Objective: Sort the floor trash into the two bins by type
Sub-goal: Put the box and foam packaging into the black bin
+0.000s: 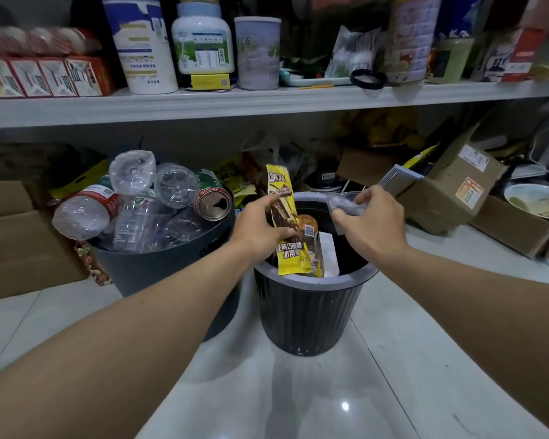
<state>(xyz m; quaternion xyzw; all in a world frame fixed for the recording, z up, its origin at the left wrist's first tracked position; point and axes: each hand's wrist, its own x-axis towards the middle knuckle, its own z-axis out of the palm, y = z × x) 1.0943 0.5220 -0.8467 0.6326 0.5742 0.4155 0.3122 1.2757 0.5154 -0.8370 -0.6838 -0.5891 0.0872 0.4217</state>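
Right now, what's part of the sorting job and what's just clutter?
Job: left hand holding yellow wrapper at ribbed bin; right hand holding clear plastic scrap; dark bin piled with bottles and a can.
Clutter: shelf with tubs, cardboard boxes, bowl.

Can't ID the clear plastic piece [343,201] in the right hand [373,224]: crumpled, partly behind fingers. I see the yellow wrapper [287,223] blocking most contents of the ribbed bin [311,312]. Left forearm [140,327] covers part of the wide bin [159,270]. Top-shelf tubs [143,49] cropped; right-end boxes [520,55] blurred.
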